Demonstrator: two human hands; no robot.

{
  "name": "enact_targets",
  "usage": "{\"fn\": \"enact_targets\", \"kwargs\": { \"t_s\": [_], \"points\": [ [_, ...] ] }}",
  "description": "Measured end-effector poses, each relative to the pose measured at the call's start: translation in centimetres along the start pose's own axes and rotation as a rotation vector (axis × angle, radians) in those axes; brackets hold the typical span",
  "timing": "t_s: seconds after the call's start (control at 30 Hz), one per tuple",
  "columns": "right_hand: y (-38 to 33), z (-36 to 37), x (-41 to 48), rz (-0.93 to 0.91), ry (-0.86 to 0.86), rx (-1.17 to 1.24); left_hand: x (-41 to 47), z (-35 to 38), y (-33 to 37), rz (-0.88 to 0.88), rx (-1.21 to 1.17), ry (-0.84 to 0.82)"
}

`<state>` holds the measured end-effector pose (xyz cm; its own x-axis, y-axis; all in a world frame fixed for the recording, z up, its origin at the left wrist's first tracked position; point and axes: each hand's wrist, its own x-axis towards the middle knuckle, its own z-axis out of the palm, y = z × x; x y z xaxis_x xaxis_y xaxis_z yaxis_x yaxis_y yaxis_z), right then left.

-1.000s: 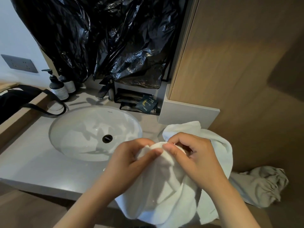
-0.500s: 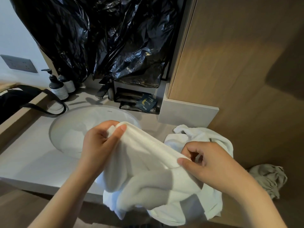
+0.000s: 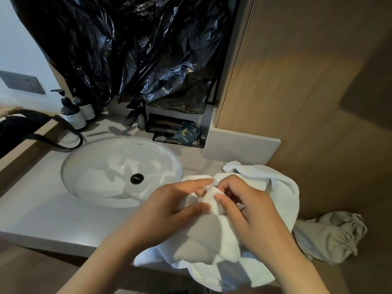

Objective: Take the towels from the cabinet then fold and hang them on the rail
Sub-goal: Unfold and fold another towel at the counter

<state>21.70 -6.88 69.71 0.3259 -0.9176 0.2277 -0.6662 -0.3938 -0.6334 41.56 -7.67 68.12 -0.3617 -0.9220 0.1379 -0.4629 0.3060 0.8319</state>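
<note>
Head view, the only one. Your left hand (image 3: 169, 211) and right hand (image 3: 256, 219) sit close together over the front right of the worktop (image 3: 31, 209). Both pinch the same bunched ridge of a white towel (image 3: 277, 187).

- **Left hand:** thumb below, fingers on top, curled onto the fabric.
- **Right hand:** thumb and forefinger nip the ridge. The other fingers curl in behind; can't tell if they catch cloth too.
- **Towel:** out of the cabinet and crumpled. Part is heaped on the worktop by the wooden panel (image 3: 307, 92), and the rest sags over the front edge below your wrists. No clean fold shows.
- **Right of the towel:** a grey cloth (image 3: 331, 236) just beside it, clear of both hands.
- **Left of the towel:** sink basin (image 3: 89, 166), faucet (image 3: 135, 115), pump bottle (image 3: 71, 115) and a black strap bag (image 3: 12, 132) at far left.
- **Back wall:** a black plastic bag (image 3: 127, 49) hangs over it.
- **Rail:** not in view.

Step, as I read it: you're hunting for an edge or corner to start the fold. The task looks early, with nothing folded or hung.

The next move calls for parting your hands along the hem, shaking the towel flat and matching corners. Watch the hanging part, which could drag the towel off the worktop. Keep it out of the basin.
</note>
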Motion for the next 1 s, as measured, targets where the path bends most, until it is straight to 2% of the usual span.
{"fn": "enact_targets", "kwargs": {
  "t_s": [0.07, 0.17, 0.23, 0.37, 0.43, 0.5, 0.6, 0.7, 0.87, 1.0],
  "points": [
    [-0.1, -0.1, -0.1, 0.009, 0.039, 0.031, 0.0, 0.4, 0.0, -0.006, 0.009, 0.013],
    [0.0, -0.4, -0.1, 0.063, 0.069, 0.066, -0.2, 0.8, -0.1, -0.011, 0.063, 0.176],
    [0.2, -0.6, 0.0, 0.188, -0.029, 0.141, -0.3, 0.7, 0.0, -0.014, 0.067, 0.313],
    [1.3, -1.3, 0.2, 0.405, -0.363, 0.222, -0.3, 0.6, 0.2, -0.08, 0.048, 0.487],
    [1.6, -1.5, 0.4, 0.452, -0.435, 0.284, -0.1, 0.3, 0.4, -0.095, 0.05, 0.557],
    [1.7, -1.6, 0.5, 0.502, -0.453, 0.432, 0.3, -0.1, 0.8, -0.038, 0.124, 0.612],
    [1.6, -1.6, 0.5, 0.487, -0.422, 0.561, 0.6, -0.6, 1.1, 0.059, 0.205, 0.611],
    [1.8, -1.2, 0.5, 0.434, -0.373, 0.574, 0.5, -0.9, 0.7, 0.15, 0.23, 0.578],
    [2.2, -0.9, 0.6, 0.37, -0.301, 0.527, 0.3, -1.4, -0.1, 0.247, 0.216, 0.597],
    [2.3, -1.0, 0.4, 0.341, -0.094, 0.383, 0.1, -2.1, -0.8, 0.215, 0.268, 0.539]
  ]
}}
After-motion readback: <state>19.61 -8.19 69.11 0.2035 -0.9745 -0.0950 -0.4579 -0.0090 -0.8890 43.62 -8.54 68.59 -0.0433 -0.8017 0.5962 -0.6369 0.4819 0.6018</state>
